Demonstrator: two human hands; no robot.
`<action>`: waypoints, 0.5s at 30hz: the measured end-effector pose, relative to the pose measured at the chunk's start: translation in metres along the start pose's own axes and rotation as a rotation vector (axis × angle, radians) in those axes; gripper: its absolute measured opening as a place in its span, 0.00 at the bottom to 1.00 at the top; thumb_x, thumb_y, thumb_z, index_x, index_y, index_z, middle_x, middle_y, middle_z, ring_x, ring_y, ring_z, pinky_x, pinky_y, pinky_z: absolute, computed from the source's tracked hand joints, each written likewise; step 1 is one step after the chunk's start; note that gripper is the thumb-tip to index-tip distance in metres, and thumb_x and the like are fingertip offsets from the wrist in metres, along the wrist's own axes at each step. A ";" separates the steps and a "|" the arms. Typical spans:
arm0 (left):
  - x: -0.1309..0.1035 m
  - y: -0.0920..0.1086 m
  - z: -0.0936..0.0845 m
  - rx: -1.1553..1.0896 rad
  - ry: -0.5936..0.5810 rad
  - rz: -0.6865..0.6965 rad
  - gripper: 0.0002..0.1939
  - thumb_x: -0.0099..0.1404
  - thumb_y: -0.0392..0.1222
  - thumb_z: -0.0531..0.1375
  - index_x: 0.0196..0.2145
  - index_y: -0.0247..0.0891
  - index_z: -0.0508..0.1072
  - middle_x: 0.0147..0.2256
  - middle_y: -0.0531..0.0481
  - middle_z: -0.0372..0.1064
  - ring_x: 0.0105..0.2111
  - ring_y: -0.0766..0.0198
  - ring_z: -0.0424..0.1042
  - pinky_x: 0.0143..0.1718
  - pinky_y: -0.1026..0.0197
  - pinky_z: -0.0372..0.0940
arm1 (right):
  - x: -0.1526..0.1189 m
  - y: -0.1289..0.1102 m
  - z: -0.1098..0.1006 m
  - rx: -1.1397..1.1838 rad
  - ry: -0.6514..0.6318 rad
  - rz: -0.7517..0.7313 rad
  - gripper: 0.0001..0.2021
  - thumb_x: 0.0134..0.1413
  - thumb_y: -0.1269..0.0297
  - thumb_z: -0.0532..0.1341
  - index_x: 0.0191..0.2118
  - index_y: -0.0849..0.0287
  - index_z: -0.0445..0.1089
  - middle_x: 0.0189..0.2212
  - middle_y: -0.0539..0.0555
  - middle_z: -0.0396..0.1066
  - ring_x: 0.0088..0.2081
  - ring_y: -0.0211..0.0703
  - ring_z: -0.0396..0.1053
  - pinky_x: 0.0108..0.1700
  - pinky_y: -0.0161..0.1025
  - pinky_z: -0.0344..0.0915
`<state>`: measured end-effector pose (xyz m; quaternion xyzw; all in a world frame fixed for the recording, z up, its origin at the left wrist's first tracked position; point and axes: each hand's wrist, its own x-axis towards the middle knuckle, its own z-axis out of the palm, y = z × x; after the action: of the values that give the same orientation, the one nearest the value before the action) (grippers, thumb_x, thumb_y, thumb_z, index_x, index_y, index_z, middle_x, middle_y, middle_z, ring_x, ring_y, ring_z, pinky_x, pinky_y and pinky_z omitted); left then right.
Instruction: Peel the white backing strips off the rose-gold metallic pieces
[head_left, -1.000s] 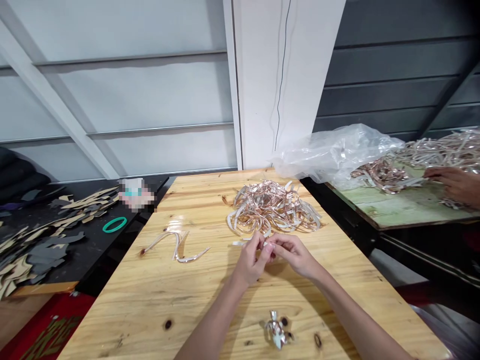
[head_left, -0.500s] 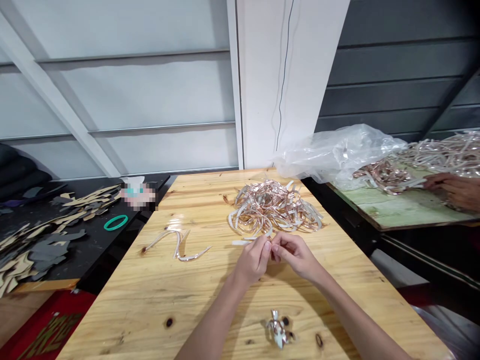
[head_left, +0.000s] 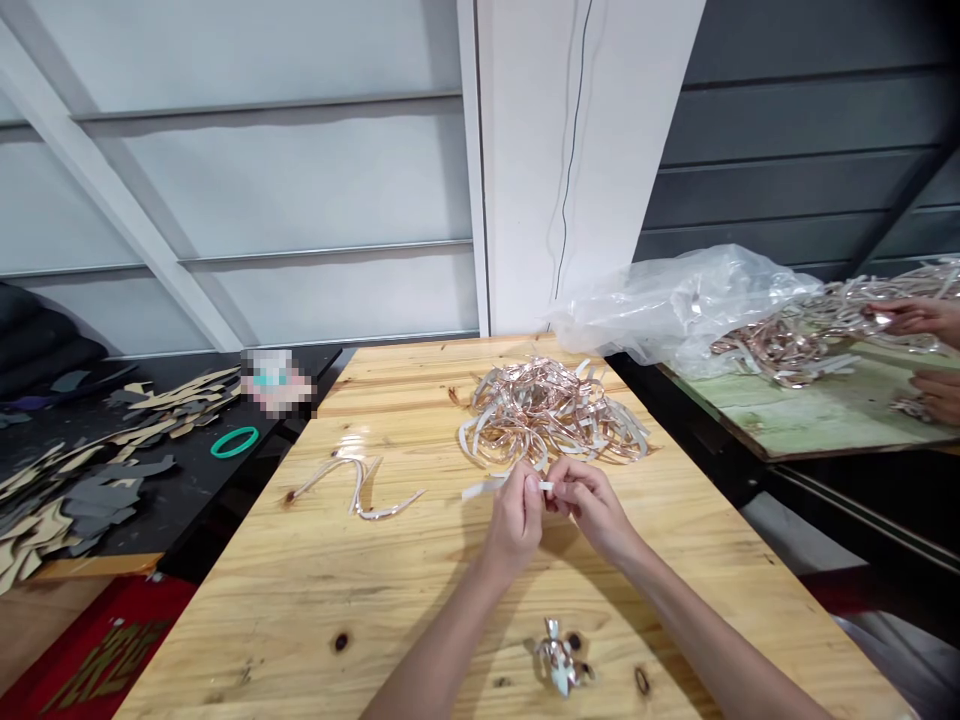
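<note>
Both hands meet over the middle of the wooden table (head_left: 300,590), pinching one narrow white strip (head_left: 480,488). My left hand (head_left: 517,515) is closed on it, and its pale end sticks out to the left. A short length of the strip shows between the hands. My right hand (head_left: 589,505) is closed on the other end, its fingertips partly hiding it. Just beyond lies a tangled pile of shiny copper-coloured and white strips (head_left: 551,410). Off to the left rest a few loose thin strips (head_left: 364,490). Between my forearms sits a small cluster of shiny metallic scraps (head_left: 556,660).
A black table (head_left: 202,480) at left carries grey and beige cut pieces (head_left: 112,500) and a green ring (head_left: 234,442). At right, a clear plastic bag (head_left: 690,300) lies by a pale green board (head_left: 780,420) with more strips, where another person's hands (head_left: 926,318) work.
My hands have shifted slightly, and a white piece of the strip now shows between them. At right, the other person's hands have moved, one now raised over the strips.
</note>
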<state>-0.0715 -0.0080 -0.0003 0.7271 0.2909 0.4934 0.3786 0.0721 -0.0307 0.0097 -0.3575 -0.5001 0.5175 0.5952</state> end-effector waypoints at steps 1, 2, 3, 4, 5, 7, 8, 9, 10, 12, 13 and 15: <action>0.000 0.000 0.001 -0.022 0.016 -0.015 0.18 0.78 0.49 0.43 0.34 0.41 0.61 0.29 0.51 0.63 0.29 0.63 0.63 0.34 0.60 0.58 | 0.001 0.001 0.002 0.056 0.024 0.026 0.06 0.54 0.64 0.64 0.28 0.56 0.71 0.20 0.48 0.65 0.23 0.38 0.60 0.29 0.36 0.57; 0.000 0.000 0.002 -0.046 0.030 -0.033 0.18 0.78 0.51 0.43 0.33 0.41 0.61 0.28 0.51 0.63 0.29 0.62 0.63 0.34 0.60 0.58 | 0.001 0.002 0.004 0.110 0.046 0.050 0.05 0.52 0.64 0.64 0.27 0.56 0.71 0.20 0.47 0.64 0.23 0.38 0.59 0.29 0.36 0.57; 0.001 -0.001 0.003 -0.073 0.042 -0.051 0.19 0.78 0.52 0.43 0.33 0.41 0.60 0.28 0.51 0.63 0.29 0.62 0.63 0.35 0.59 0.58 | 0.002 0.001 0.006 0.158 0.062 0.068 0.06 0.51 0.65 0.64 0.26 0.56 0.70 0.20 0.47 0.64 0.23 0.38 0.59 0.29 0.36 0.57; 0.001 -0.002 0.004 -0.103 0.053 -0.070 0.20 0.78 0.53 0.42 0.32 0.41 0.61 0.28 0.51 0.63 0.29 0.61 0.63 0.35 0.59 0.59 | 0.002 0.000 0.007 0.205 0.071 0.080 0.06 0.51 0.65 0.64 0.25 0.56 0.70 0.19 0.47 0.62 0.23 0.38 0.59 0.30 0.37 0.59; 0.001 -0.003 0.004 -0.132 0.067 -0.086 0.20 0.78 0.54 0.43 0.32 0.41 0.61 0.28 0.51 0.63 0.30 0.61 0.64 0.36 0.59 0.60 | 0.003 -0.001 0.009 0.253 0.073 0.086 0.07 0.51 0.65 0.63 0.25 0.56 0.69 0.18 0.47 0.60 0.24 0.39 0.59 0.32 0.37 0.61; 0.002 -0.004 0.005 -0.180 0.095 -0.106 0.21 0.78 0.55 0.43 0.33 0.41 0.62 0.29 0.50 0.64 0.31 0.61 0.65 0.37 0.59 0.61 | 0.004 -0.004 0.011 0.352 0.079 0.097 0.08 0.52 0.65 0.61 0.24 0.54 0.67 0.16 0.46 0.55 0.24 0.41 0.59 0.37 0.41 0.65; 0.002 -0.005 0.006 -0.194 0.108 -0.110 0.21 0.78 0.55 0.43 0.33 0.41 0.62 0.30 0.50 0.64 0.32 0.61 0.66 0.38 0.59 0.61 | 0.005 -0.005 0.011 0.396 0.090 0.107 0.08 0.52 0.64 0.60 0.23 0.54 0.66 0.15 0.46 0.52 0.24 0.41 0.58 0.38 0.42 0.66; 0.002 -0.004 0.006 -0.199 0.116 -0.112 0.21 0.78 0.55 0.44 0.33 0.41 0.62 0.30 0.50 0.64 0.32 0.62 0.66 0.39 0.59 0.61 | 0.006 -0.005 0.011 0.430 0.109 0.119 0.08 0.52 0.64 0.59 0.23 0.53 0.65 0.15 0.45 0.49 0.23 0.42 0.57 0.39 0.44 0.66; 0.002 -0.004 0.006 -0.199 0.119 -0.112 0.21 0.78 0.54 0.44 0.33 0.40 0.63 0.30 0.50 0.65 0.32 0.62 0.66 0.39 0.59 0.61 | 0.007 -0.005 0.011 0.446 0.128 0.130 0.08 0.52 0.63 0.59 0.23 0.53 0.64 0.15 0.45 0.48 0.23 0.42 0.56 0.38 0.44 0.66; 0.002 -0.002 0.005 -0.192 0.108 -0.103 0.21 0.78 0.55 0.43 0.33 0.40 0.63 0.30 0.49 0.65 0.32 0.62 0.66 0.38 0.60 0.62 | 0.008 -0.003 0.009 0.407 0.154 0.149 0.12 0.56 0.58 0.57 0.23 0.53 0.63 0.15 0.45 0.48 0.23 0.43 0.57 0.37 0.44 0.65; 0.002 -0.001 0.004 -0.185 0.103 -0.093 0.21 0.78 0.55 0.43 0.33 0.40 0.63 0.30 0.49 0.66 0.32 0.62 0.66 0.38 0.60 0.62 | 0.008 -0.001 0.008 0.348 0.159 0.152 0.15 0.59 0.55 0.55 0.23 0.53 0.64 0.15 0.46 0.50 0.24 0.44 0.58 0.36 0.44 0.64; 0.002 0.001 0.002 -0.156 0.093 -0.067 0.21 0.78 0.56 0.44 0.34 0.40 0.63 0.29 0.50 0.66 0.31 0.62 0.66 0.37 0.61 0.62 | 0.007 0.002 0.006 0.161 0.157 0.117 0.23 0.64 0.48 0.51 0.22 0.54 0.64 0.17 0.49 0.56 0.25 0.44 0.60 0.33 0.42 0.61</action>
<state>-0.0686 -0.0074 0.0007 0.6615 0.2930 0.5348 0.4365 0.0652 -0.0239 0.0106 -0.3764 -0.3873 0.5602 0.6281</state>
